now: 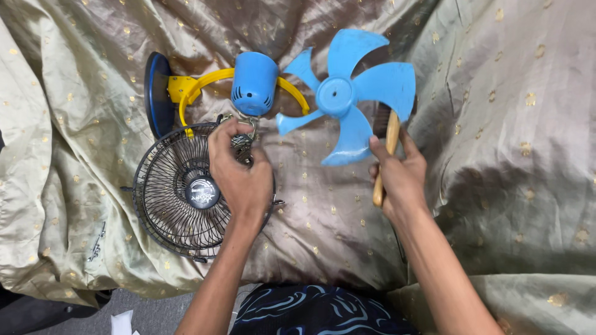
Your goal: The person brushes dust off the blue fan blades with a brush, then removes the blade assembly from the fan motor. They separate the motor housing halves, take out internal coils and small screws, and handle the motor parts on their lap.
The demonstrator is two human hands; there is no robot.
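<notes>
Head view: a person's two bare forearms reach out over a shiny beige cloth (509, 124) with small gold dots, which covers whatever lies beneath (the surface under it cannot be made out).

The left hand (239, 170) is curled, its grip closed with the fingertips pinched at the top rim of a black wire fan guard (177, 198). The guard lies flat on the cloth toward its near left part, with a round dark badge at its centre. Exactly what the fingertips pinch is too small to tell; it sits where the guard meets the blue motor housing (254, 84).

That housing hangs in a yellow curved bracket (186, 93), which joins a dark blue round base (156, 93) standing on edge toward the far left.

The right hand (400, 177) has its grip closed around the wooden handle of a brush (386, 146), held nearly upright. The dark bristle end is just beside, and partly behind, a blue five-bladed fan propeller (347, 93) lying on the cloth right of the motor housing.

A dark patterned garment (316, 310) shows at the near edge.
</notes>
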